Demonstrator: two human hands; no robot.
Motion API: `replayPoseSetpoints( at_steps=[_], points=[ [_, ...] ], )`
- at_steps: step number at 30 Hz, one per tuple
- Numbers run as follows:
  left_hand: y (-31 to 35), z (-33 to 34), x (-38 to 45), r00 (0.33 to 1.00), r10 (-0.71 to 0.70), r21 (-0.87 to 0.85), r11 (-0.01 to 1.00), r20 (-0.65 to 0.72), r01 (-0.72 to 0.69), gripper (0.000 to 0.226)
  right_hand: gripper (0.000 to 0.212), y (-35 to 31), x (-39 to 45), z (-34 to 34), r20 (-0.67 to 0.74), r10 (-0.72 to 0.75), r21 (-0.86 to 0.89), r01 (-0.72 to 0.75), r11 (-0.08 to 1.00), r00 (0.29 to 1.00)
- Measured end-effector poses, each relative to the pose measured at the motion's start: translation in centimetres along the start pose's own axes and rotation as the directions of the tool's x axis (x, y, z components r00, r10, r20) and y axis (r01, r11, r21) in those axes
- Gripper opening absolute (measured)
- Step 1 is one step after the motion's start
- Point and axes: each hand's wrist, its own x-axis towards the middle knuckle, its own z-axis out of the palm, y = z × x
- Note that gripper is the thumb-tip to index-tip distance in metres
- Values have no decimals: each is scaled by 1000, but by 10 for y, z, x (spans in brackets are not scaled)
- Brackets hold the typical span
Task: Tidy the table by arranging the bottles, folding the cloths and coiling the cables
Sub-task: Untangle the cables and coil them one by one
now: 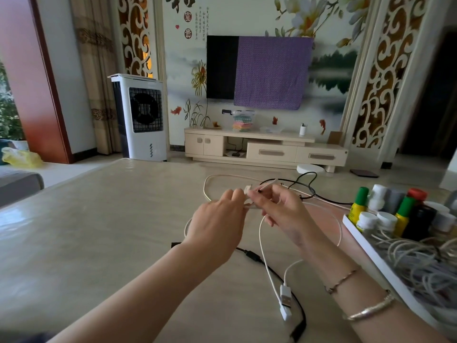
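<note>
While both hands meet above the middle of the tabletop (99,219), the white cable (265,258) runs between them. The left hand (217,219) has its fingers curled round a bunch of the cable's loops, and the right hand (279,209) pinches the cable near its small plug end, just beside the left hand's fingertips. From the hands the cable hangs down toward the person, its loop trailing to a white USB plug (286,302) lying on the tabletop under the right forearm. More of the white cable arcs out beyond the hands and round to the right hand's side. A black cable (272,269) lies flat beneath the hands, crossing under the white one and running toward the near edge; another black strand curls on the tabletop just past the hands. To the right of the hands sits a white tray (366,243) holding bottles (385,211) at its far end and a heap of pale coiled cables (420,263) nearer the person.
</note>
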Motion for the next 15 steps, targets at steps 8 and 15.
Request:
replayPoseSetpoints(
  at_steps=[8,15],
  points=[
    [1,-2,-2,998,-6,25,1000,-67,8,18,16,1,2,-6,133,167,82,-179,980,977],
    [1,1,-1,994,-13,9,1000,-110,15,27,31,3,4,-4,173,229,342,-276,898,958]
  ],
)
